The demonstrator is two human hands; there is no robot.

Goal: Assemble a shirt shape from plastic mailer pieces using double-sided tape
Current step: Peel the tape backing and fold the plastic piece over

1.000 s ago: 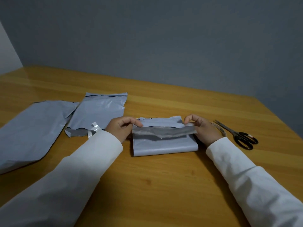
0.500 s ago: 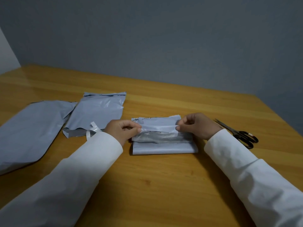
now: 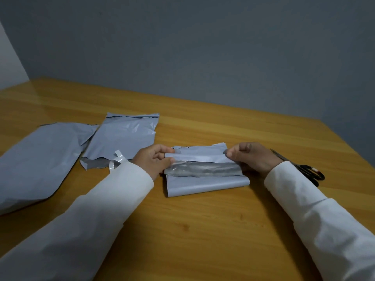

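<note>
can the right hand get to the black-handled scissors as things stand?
Probably yes. The black-handled scissors lie on the wooden table just beyond the right hand, partly hidden by its white sleeve, nothing on them. But that hand pinches the folded grey plastic mailer piece and must release first.

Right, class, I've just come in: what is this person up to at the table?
A person is working on a small folded mailer piece. The left hand and right hand pinch opposite ends of its top flap. Two more mailer pieces lie to the left, with scissors at the right.
</note>
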